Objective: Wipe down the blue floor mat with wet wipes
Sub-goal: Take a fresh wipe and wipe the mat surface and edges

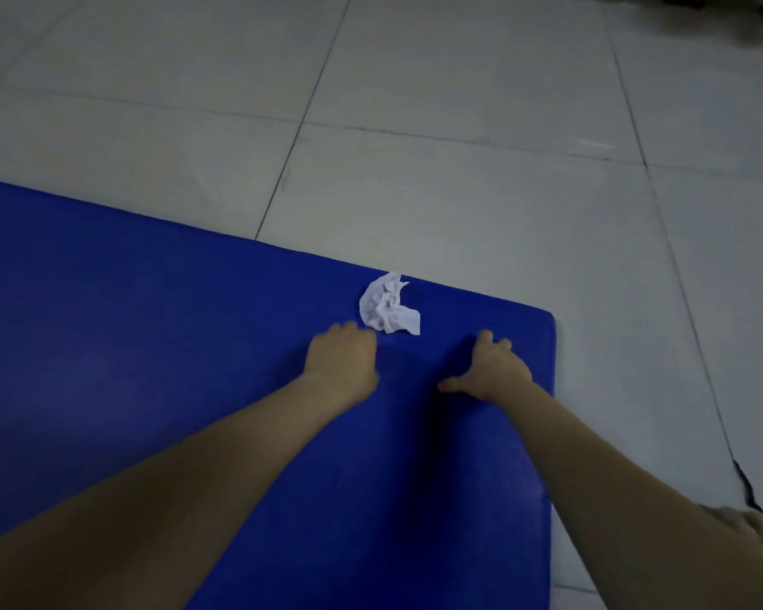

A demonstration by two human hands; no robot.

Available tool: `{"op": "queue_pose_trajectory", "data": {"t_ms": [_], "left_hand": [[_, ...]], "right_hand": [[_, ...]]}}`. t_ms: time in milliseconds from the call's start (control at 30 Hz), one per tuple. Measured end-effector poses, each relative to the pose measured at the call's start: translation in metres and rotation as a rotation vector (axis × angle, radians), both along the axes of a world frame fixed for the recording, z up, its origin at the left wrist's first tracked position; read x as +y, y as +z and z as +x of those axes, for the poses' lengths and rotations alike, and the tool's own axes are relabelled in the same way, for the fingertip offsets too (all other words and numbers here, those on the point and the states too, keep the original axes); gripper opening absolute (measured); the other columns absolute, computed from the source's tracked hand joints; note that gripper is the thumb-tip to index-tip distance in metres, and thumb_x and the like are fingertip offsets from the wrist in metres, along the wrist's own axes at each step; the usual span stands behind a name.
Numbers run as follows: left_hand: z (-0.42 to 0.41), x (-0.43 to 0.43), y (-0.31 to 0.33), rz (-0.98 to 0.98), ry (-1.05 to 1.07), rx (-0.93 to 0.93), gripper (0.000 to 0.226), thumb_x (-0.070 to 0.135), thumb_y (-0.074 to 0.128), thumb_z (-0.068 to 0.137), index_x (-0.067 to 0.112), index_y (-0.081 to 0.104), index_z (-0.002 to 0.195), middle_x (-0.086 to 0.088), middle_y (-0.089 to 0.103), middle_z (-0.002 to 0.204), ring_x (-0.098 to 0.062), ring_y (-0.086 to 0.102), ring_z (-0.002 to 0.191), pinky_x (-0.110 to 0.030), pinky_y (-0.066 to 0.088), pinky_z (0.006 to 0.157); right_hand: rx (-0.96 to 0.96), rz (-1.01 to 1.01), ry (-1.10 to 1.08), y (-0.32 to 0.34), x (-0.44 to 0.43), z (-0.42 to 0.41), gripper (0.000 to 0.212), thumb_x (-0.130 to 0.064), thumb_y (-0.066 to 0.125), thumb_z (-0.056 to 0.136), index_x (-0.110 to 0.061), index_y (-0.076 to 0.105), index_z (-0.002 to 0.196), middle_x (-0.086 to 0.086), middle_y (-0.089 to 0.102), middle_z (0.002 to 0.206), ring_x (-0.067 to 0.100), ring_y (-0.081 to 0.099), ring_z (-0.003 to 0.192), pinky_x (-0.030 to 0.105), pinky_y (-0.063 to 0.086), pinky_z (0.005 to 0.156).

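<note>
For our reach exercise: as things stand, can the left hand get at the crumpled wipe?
Probably yes: the left hand rests on the blue mat, the crumpled wipe lies just ahead of it, and nothing lies between them.

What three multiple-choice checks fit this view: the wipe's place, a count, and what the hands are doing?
1. Where is the wipe? A on the blue mat near its far edge; B on a chair; C in a bucket.
2. How many wipes show? A none; B one; C three.
3. Which hand holds the wipe? A left; B right; C neither.
Answers: 1 A, blue shows all round it, close to the far edge. 2 B, only one crumpled white wad is visible. 3 C, the left hand and right hand rest on the mat, with the wipe lying loose beyond them.
</note>
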State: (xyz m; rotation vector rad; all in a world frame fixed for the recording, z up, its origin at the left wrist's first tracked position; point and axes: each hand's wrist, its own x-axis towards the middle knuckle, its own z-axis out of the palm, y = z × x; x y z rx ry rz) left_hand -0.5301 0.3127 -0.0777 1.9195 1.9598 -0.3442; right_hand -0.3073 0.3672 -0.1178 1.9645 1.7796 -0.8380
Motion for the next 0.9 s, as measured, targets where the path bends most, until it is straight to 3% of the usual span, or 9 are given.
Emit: {"op": "queue_pose_trajectory", "data": {"t_ms": [100, 200, 300, 367, 500, 600, 733, 833, 900], "left_hand": [[0.006, 0.045, -0.010, 0.173, 0.070, -0.189, 0.030, 0.021, 0.064, 0.095, 0.013, 0.054, 0.122, -0.008, 0.053, 0.116, -0.020, 0.048, 0.091, -0.033, 0.038, 0.069], [0.002, 0.080, -0.029, 0.134, 0.081, -0.208, 0.028, 0.016, 0.066, 0.093, 0.014, 0.056, 0.118, -0.009, 0.054, 0.113, -0.020, 0.048, 0.087, -0.033, 0.039, 0.066], [-0.001, 0.100, -0.038, 0.160, 0.115, -0.236, 0.004, 0.014, 0.052, 0.092, 0.017, 0.055, 0.090, -0.007, 0.058, 0.095, -0.023, 0.051, 0.080, -0.030, 0.038, 0.063], [0.011, 0.109, -0.044, 0.183, 0.140, -0.291, 0.015, 0.017, 0.045, 0.087, 0.018, 0.050, 0.073, -0.006, 0.057, 0.087, -0.025, 0.054, 0.076, -0.030, 0.042, 0.063], [0.053, 0.115, -0.047, 0.291, 0.089, -0.385, 0.004, 0.010, 0.053, 0.095, 0.012, 0.052, 0.098, -0.007, 0.049, 0.102, -0.023, 0.055, 0.079, -0.033, 0.043, 0.059], [0.075, 0.118, -0.050, 0.276, -0.051, -0.417, 0.018, 0.001, 0.055, 0.089, 0.012, 0.051, 0.103, -0.007, 0.051, 0.100, -0.024, 0.056, 0.083, -0.029, 0.036, 0.058], [0.055, 0.127, -0.049, 0.258, -0.151, -0.349, 0.015, -0.001, 0.058, 0.087, 0.007, 0.063, 0.100, -0.004, 0.051, 0.100, -0.019, 0.054, 0.081, -0.023, 0.036, 0.057], [0.020, 0.131, -0.051, 0.269, -0.093, -0.342, 0.016, -0.004, 0.052, 0.088, 0.003, 0.064, 0.095, -0.001, 0.050, 0.094, -0.011, 0.057, 0.067, -0.011, 0.033, 0.049], [-0.009, 0.132, -0.054, 0.282, -0.014, -0.311, 0.017, -0.001, 0.048, 0.092, 0.004, 0.064, 0.096, 0.000, 0.055, 0.093, -0.003, 0.059, 0.064, -0.007, 0.039, 0.055]], "right_hand": [[-0.014, -0.044, 0.010, -0.001, 0.013, -0.003, 0.127, -0.068, 0.086, 0.059, -0.013, 0.019, 0.152, 0.015, 0.038, 0.145, 0.034, 0.051, 0.125, 0.042, 0.048, 0.083], [-0.037, -0.063, 0.047, -0.002, 0.024, -0.001, 0.124, -0.069, 0.087, 0.055, -0.013, 0.027, 0.148, 0.012, 0.048, 0.138, 0.031, 0.054, 0.120, 0.038, 0.047, 0.078], [-0.023, -0.053, 0.059, 0.002, 0.025, -0.005, 0.118, -0.069, 0.087, 0.055, -0.013, 0.032, 0.143, 0.009, 0.052, 0.131, 0.028, 0.056, 0.114, 0.037, 0.045, 0.074], [-0.023, -0.046, 0.052, 0.005, 0.023, -0.003, 0.116, -0.069, 0.087, 0.055, -0.013, 0.034, 0.141, 0.009, 0.054, 0.127, 0.026, 0.056, 0.107, 0.036, 0.045, 0.073], [-0.040, -0.063, 0.039, 0.010, 0.022, -0.004, 0.112, -0.068, 0.088, 0.055, -0.013, 0.037, 0.138, 0.006, 0.055, 0.117, 0.022, 0.051, 0.092, 0.034, 0.044, 0.068], [-0.049, -0.067, 0.031, 0.010, 0.023, -0.006, 0.110, -0.068, 0.088, 0.054, -0.014, 0.039, 0.136, 0.002, 0.054, 0.106, 0.021, 0.055, 0.089, 0.032, 0.043, 0.061], [-0.036, -0.044, 0.045, 0.007, 0.024, -0.004, 0.111, -0.070, 0.087, 0.054, -0.015, 0.038, 0.138, 0.001, 0.053, 0.105, 0.020, 0.054, 0.091, 0.033, 0.047, 0.068], [-0.026, -0.020, 0.054, 0.007, 0.024, -0.002, 0.112, -0.071, 0.086, 0.054, -0.016, 0.038, 0.139, -0.001, 0.050, 0.105, 0.019, 0.052, 0.092, 0.033, 0.045, 0.067], [-0.027, -0.011, 0.066, 0.007, 0.024, -0.002, 0.114, -0.073, 0.085, 0.053, -0.015, 0.037, 0.139, -0.001, 0.049, 0.107, 0.020, 0.050, 0.093, 0.033, 0.045, 0.069]]}}
